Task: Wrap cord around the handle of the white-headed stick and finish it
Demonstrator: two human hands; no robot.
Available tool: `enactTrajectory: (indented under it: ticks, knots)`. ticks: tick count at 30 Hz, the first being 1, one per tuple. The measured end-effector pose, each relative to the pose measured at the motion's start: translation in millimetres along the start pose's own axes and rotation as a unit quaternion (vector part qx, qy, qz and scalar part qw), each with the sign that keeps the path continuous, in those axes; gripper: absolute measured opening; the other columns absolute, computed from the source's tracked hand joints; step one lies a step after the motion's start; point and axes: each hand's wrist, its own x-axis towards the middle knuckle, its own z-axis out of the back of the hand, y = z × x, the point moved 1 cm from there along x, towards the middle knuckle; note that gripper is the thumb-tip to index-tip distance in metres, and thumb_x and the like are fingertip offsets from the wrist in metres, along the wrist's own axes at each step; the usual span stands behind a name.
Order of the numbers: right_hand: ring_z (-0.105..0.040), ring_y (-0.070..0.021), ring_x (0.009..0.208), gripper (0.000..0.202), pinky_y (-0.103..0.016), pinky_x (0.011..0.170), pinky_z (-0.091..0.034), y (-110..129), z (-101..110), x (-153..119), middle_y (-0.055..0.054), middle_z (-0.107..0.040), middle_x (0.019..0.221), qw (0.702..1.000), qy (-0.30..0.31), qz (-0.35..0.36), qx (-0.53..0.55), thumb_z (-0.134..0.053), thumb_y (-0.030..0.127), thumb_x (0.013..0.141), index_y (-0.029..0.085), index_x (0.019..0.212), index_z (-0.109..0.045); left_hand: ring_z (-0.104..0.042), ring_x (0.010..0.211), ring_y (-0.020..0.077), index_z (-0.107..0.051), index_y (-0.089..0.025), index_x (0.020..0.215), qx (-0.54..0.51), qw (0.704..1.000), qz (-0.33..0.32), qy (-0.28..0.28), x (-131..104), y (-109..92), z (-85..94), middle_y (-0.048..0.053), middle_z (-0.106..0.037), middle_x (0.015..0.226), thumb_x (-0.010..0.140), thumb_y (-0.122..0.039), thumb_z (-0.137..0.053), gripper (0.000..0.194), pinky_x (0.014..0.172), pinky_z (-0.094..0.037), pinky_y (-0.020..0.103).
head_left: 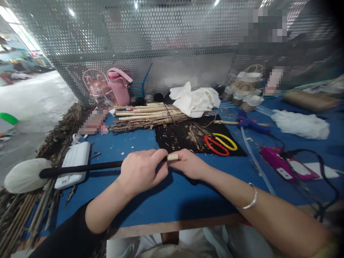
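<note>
A black-wrapped stick [99, 165] runs level across the front of the table, with a round, white, cloth-covered head [25, 175] at its left end. My left hand [143, 168] is closed around the stick near its right end. A short pale tip [172, 157] shows there, between my two hands. The fingers of my right hand [189, 164] are pinched together at this pale end, their tips partly hidden. Behind my hands, scissors [219, 144] with red and yellow handles lie on a dark cloth [172, 138] strewn with plant bits.
A white power bank [73, 165] lies under the stick. Bundled sticks [145, 116], white cloth [195, 100] and a pink bottle [119, 87] are at the back. To the right are a blue glue gun [249, 122] and a purple power strip [288, 164] with cords. Dried stems [40, 211] pile up on the left.
</note>
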Motion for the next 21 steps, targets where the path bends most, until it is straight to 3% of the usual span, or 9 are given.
enactTrajectory:
  ticks: [3,6,10,13,21]
  knots:
    - [-0.048,-0.0105,0.059,0.027,-0.023,0.055,-0.028,6.6,-8.2,-9.7,0.0,-0.06,0.065,0.98,-0.041,0.032,-0.192,-0.043,0.024,0.086,0.015,0.069,-0.063,-0.062,0.062,0.0163,-0.058,-0.024,0.095,-0.006,1.0,0.017,-0.005,3.5,2.9,-1.4,-0.001,-0.067,0.073,0.083,-0.036,-0.044,0.022,0.05,-0.037,0.024]
    - [-0.05,-0.0117,0.056,0.027,-0.025,0.051,-0.021,13.1,-15.1,-20.2,-0.002,-0.064,0.064,0.924,-0.067,0.035,-0.375,-0.043,0.022,0.088,0.017,0.07,-0.063,-0.063,0.064,0.0168,-0.058,-0.023,0.096,-0.014,0.999,0.027,0.011,5.8,4.0,-3.6,-0.001,-0.068,0.075,0.083,-0.036,-0.044,0.023,0.05,-0.037,0.024]
    - [-0.054,-0.0124,0.056,0.022,-0.028,0.051,-0.018,18.2,-15.3,-27.5,-0.003,-0.067,0.07,0.881,-0.048,0.108,-0.457,-0.042,0.019,0.089,0.017,0.078,-0.062,-0.063,0.063,0.0182,-0.057,-0.021,0.093,-0.01,0.997,0.053,0.055,6.8,3.8,-6.3,0.001,-0.068,0.075,0.082,-0.036,-0.044,0.023,0.05,-0.037,0.024]
    - [-0.055,-0.0124,0.059,0.022,-0.026,0.052,-0.023,20.8,-7.6,-28.5,-0.003,-0.066,0.071,0.884,-0.029,0.151,-0.442,-0.042,0.02,0.089,0.016,0.078,-0.06,-0.064,0.062,0.0191,-0.058,-0.022,0.089,-0.006,0.995,0.059,0.085,6.2,2.7,-8.7,0.001,-0.068,0.072,0.084,-0.034,-0.04,0.022,0.049,-0.037,0.025]
    - [-0.056,-0.0111,0.065,0.027,-0.021,0.06,-0.034,23.2,19.2,-21.3,-0.001,-0.064,0.07,0.934,-0.049,0.15,-0.322,-0.042,0.024,0.092,0.016,0.077,-0.063,-0.063,0.061,0.021,-0.054,-0.021,0.086,-0.013,0.993,0.01,0.117,1.9,-2.7,-5.1,0.001,-0.066,0.07,0.083,-0.034,-0.04,0.019,0.05,-0.039,0.028]
